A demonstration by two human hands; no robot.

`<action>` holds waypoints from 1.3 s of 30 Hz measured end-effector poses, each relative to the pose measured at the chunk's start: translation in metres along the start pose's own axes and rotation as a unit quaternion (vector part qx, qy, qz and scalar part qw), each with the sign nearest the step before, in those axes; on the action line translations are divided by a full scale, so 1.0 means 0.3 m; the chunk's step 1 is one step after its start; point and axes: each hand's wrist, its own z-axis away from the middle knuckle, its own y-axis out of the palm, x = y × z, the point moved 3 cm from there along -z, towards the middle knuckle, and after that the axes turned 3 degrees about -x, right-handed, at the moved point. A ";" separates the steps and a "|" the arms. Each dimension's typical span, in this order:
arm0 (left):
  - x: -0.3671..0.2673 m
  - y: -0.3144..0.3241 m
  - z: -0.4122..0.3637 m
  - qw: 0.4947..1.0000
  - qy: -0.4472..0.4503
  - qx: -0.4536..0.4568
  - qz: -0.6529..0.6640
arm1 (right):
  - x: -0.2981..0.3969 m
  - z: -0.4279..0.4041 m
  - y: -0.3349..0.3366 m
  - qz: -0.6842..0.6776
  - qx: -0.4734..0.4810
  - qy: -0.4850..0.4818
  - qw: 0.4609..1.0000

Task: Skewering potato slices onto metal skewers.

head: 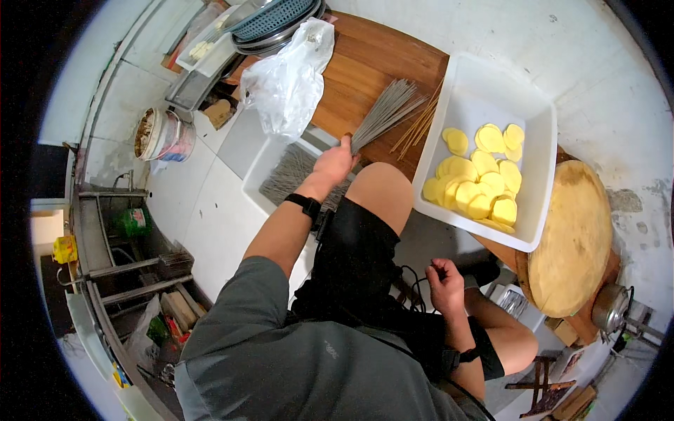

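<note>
My left hand (337,160) reaches over a white plastic bin and closes around the near end of a bundle of thin grey skewers (387,110). Their far ends fan out on the wooden table (363,58). Many more such skewers (287,173) lie in the bin (255,181) under my left wrist. Several thin brown sticks (421,126) lie beside the bundle. To their right, a white plastic tub (474,89) holds yellow potato-like slices (476,184). Over my lap, my right hand (446,287) has its fingers curled; whether something small is inside is hidden.
A crumpled clear plastic bag (289,79) and stacked basins with a blue basket (274,23) occupy the table's left end. A round wooden board (571,237) lies right of the tub, near a metal pot (611,310). A dirty bucket (168,137) stands on the floor at left.
</note>
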 end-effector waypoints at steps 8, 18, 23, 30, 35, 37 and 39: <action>0.018 -0.024 -0.005 0.999 0.000 0.016 -0.032 | 0.046 0.004 -0.011 0.014 -0.010 -0.004 1.000; 0.102 -0.200 0.005 0.991 0.105 -0.060 0.064 | 0.078 -0.034 -0.100 -0.144 -0.081 -0.005 0.986; 0.083 -0.357 0.043 0.986 0.110 -0.098 0.076 | 0.100 -0.082 -0.204 -0.400 -0.150 0.143 0.893; 0.109 -0.495 0.077 0.968 0.135 -0.185 0.098 | 0.163 -0.167 -0.241 -0.479 -0.189 0.160 0.842; -0.137 -0.620 0.204 0.944 0.114 -0.111 0.289 | 0.169 -0.210 -0.193 -0.456 -0.129 0.151 0.868; -0.260 -0.647 0.238 0.938 0.140 -0.098 0.300 | 0.214 -0.199 -0.180 -0.416 -0.020 0.163 0.894; -0.387 -0.641 0.263 0.929 0.162 -0.085 0.323 | 0.267 -0.173 -0.185 -0.277 0.041 0.154 0.947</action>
